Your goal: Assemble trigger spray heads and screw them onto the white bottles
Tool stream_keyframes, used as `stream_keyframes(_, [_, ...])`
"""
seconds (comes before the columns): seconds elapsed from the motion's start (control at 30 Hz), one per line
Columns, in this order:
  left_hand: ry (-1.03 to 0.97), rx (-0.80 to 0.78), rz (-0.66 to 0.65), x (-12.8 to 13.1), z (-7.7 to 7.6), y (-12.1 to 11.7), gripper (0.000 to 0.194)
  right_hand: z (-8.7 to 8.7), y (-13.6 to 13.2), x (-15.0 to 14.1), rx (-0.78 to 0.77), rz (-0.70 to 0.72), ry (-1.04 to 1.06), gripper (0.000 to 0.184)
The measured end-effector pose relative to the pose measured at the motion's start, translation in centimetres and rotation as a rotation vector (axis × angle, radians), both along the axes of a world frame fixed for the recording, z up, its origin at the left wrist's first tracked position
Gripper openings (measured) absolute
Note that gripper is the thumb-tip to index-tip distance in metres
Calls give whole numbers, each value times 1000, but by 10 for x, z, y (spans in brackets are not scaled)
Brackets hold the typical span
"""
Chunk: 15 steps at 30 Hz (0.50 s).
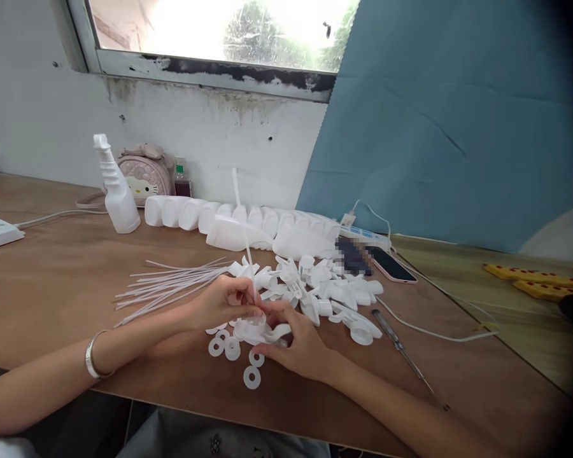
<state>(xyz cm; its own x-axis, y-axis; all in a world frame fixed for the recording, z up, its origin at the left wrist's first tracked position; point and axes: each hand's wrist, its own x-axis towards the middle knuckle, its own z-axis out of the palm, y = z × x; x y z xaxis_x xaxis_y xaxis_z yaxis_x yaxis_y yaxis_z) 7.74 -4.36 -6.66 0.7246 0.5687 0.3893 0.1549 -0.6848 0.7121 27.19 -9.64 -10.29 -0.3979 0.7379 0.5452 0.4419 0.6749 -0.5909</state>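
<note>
My left hand point(233, 304) is closed around the lower part of a thin white plastic tube point(249, 257), which stands up nearly upright. In my right hand point(302, 337) is a white spray-bottle trigger head point(253, 331), gripped close against the left fingertips. Where the tube meets the head, my fingers hide the joint. Just below lie several flat white ring washers point(252, 377). A heap of loose white trigger heads point(310, 286) sits beyond my right hand, and a spread of thin white tubes point(172, 283) lies beyond my left forearm.
White bottles point(191, 213) lie in a row along the back, beside an upright spray bottle point(119, 197). A pink bag point(146, 175) and a small dark bottle point(182, 181) stand by the wall. On the right are a screwdriver point(405, 353), a phone point(390, 264) and a white cable point(439, 334).
</note>
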Motion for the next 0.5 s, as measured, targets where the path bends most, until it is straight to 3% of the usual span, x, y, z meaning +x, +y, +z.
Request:
stream_keyframes(0.13, [5,98,74,-12,27,19,31,4,-2,2,35,-161,67,27])
stream_keyframes(0.23, [-21,241,355,-26,41,54,30,6,-1,5,86,-278,123,32])
stream_keyframes(0.33, [5,363,623,-38,38,96,39,5,2,7,80,-357,203,43])
stream_keyframes(0.5, [108,439,733,-47,19,131,55,8,6,11,69,-432,281,35])
